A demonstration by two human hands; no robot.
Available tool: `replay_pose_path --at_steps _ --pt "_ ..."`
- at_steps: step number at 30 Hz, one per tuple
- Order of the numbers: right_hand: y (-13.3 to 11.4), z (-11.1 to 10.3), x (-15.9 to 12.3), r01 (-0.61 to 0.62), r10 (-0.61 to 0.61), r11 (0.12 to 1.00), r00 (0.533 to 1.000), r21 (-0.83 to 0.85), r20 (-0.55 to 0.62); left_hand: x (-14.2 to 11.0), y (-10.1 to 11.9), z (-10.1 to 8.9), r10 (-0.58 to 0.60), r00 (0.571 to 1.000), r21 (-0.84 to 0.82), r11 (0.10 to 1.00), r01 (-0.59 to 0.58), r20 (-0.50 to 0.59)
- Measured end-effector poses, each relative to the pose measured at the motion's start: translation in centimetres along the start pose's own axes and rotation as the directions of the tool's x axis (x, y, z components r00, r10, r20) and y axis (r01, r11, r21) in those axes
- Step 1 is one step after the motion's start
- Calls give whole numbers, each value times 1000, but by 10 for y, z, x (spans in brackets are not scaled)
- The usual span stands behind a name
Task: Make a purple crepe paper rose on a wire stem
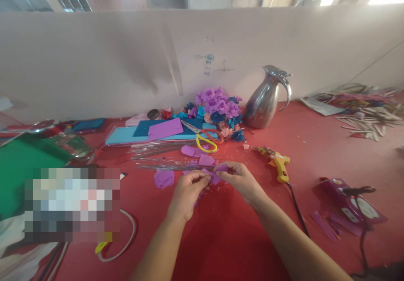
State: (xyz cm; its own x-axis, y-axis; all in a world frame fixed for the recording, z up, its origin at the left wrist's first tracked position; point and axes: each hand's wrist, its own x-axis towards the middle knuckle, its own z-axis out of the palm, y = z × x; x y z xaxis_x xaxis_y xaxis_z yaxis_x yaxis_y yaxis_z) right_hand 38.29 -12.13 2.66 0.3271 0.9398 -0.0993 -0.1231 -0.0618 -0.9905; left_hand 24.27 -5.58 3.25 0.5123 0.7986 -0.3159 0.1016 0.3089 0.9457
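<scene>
I judge this as shaping: left hand (188,190) and right hand (241,182) each pinch, grip closed, purple paper (221,176) between them over the tabletop (221,239); next calls for light fingertip pressure.

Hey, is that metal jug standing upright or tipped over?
Upright: the metal jug rests with its wide base on the red table, spout at the top.

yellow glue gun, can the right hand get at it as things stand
Probably yes: the yellow glue gun lies off to the right of the right hand, and nothing seems to stand between them. That hand holds purple paper, though, so it would likely have to let go first.
</scene>
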Motion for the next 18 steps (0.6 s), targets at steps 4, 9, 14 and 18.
replay_pose_path --at_steps 4,9,14,18 --pt "3 -1 2 0 0 1000 1000 -8 -7 -2 2 0 13 1000 53 999 -12 -7" --pt "6 -2 3 12 -12 1000 1000 -8 -15 -3 2 1 39 999 140 989 -38 -10" --pt "6 -3 3 8 -8 1000 1000 -5 2 -2 1 -2 61 998 191 980 -61 8" --pt "5 -3 3 8 -8 1000 1000 7 -1 -2 3 -5 9 999 149 989 -17 51"
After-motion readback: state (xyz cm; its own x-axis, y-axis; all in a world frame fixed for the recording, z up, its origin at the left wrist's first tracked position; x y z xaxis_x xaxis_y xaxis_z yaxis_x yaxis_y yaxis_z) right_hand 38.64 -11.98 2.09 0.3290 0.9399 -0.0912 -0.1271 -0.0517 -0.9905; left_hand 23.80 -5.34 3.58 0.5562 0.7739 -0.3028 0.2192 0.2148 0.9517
